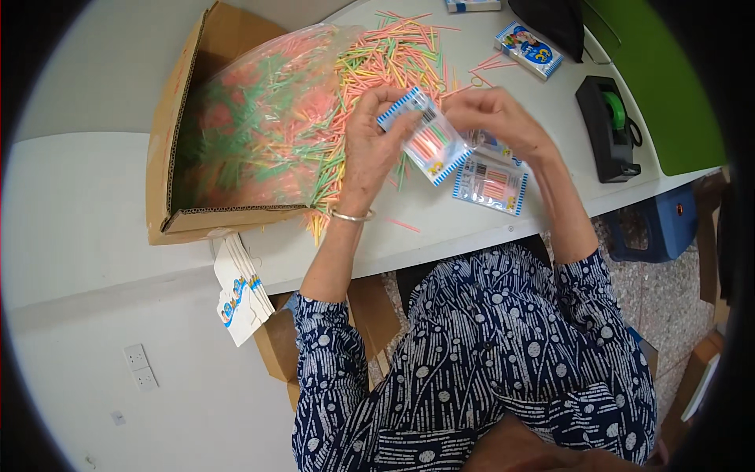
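My left hand (373, 145) pinches a small clear packet (431, 140) with blue-striped ends, tilted above the table. Pink and green thin sticks show through its window. Close to the packet's right side is my right hand (503, 118), its fingers bent together and slightly blurred; whatever they may hold is hidden. Below that hand a filled packet (491, 185) lies flat, and another packet (491, 144) is partly covered by the hand. Loose pink, yellow and green sticks (389, 59) are heaped beyond my left hand.
A cardboard box (161, 173) on the left holds a clear bag (259, 118) of sticks spilling onto the white table (362, 256). At the right are a black tape dispenser (609, 130) and a blue-and-white packet (528, 49). Folded white cards (242, 291) hang by the box. A blue stool (657, 224) stands below.
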